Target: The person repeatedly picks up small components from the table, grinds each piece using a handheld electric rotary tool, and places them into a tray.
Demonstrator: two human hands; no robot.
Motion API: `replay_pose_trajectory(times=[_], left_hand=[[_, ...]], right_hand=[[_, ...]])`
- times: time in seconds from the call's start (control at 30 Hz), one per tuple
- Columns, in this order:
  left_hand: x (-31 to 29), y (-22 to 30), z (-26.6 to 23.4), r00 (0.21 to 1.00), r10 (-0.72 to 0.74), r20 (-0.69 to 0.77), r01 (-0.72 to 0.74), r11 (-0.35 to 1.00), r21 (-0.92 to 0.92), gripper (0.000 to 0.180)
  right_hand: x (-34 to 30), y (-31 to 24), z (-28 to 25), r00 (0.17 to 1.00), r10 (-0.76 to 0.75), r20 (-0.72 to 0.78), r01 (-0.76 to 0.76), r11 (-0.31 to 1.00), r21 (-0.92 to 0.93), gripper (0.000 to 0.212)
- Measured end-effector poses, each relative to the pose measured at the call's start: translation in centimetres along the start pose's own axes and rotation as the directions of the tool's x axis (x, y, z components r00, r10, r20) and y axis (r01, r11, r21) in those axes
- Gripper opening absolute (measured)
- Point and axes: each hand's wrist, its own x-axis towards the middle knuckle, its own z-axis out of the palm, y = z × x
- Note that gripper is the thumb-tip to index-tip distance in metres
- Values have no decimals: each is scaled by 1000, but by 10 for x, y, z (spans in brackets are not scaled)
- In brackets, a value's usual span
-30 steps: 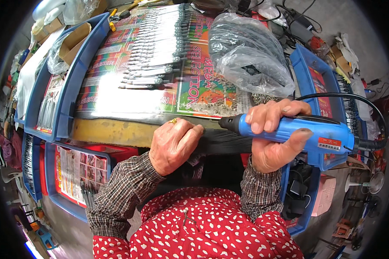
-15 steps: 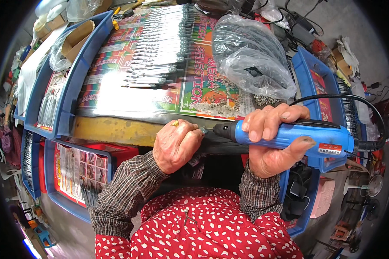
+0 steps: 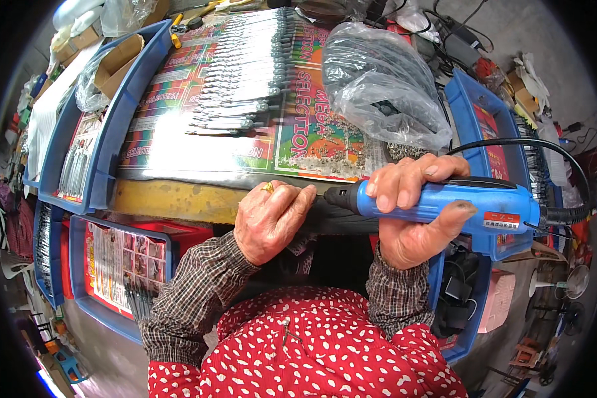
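Observation:
My right hand (image 3: 414,212) is wrapped round a blue electric screwdriver (image 3: 474,204), held level with its black nose pointing left. The tip of that nose meets the fingertips of my left hand (image 3: 272,215), which are pinched together at the table's front edge; what they hold is hidden. A long row of slim metal, pen-like tools (image 3: 245,73) lies side by side on the printed sheet (image 3: 199,159) beyond my hands. Many tiny screws (image 3: 341,149) are scattered on the sheet's right part.
A clear plastic bag (image 3: 385,86) of dark parts lies at the back right. Blue trays stand left (image 3: 106,159) and right (image 3: 467,106) of the table, and a lower blue bin (image 3: 79,265) is beside my left arm. The screwdriver's black cable (image 3: 570,159) loops at the right.
The screwdriver and my right hand have shifted slightly left. Its nose is now closer to my left fingertips, and the small greyish piece seen there before is covered.

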Motion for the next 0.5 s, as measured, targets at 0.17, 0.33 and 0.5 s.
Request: replay_pose_trajectory(times=[0.17, 0.33, 0.5], left_hand=[[3, -1, 0, 1000, 14, -6, -14, 1000, -15, 35], [3, 1, -1, 998, 50, 34, -51, 999, 17, 34], [1, -2, 0, 999, 35, 40, -35, 999, -1, 33]], right_hand=[[2, -6, -5, 1000, -11, -17, 10, 999, -32, 49], [2, -8, -9, 998, -31, -49, 24, 991, -130, 47], [1, -6, -16, 998, -10, -67, 0, 989, -149, 48]])
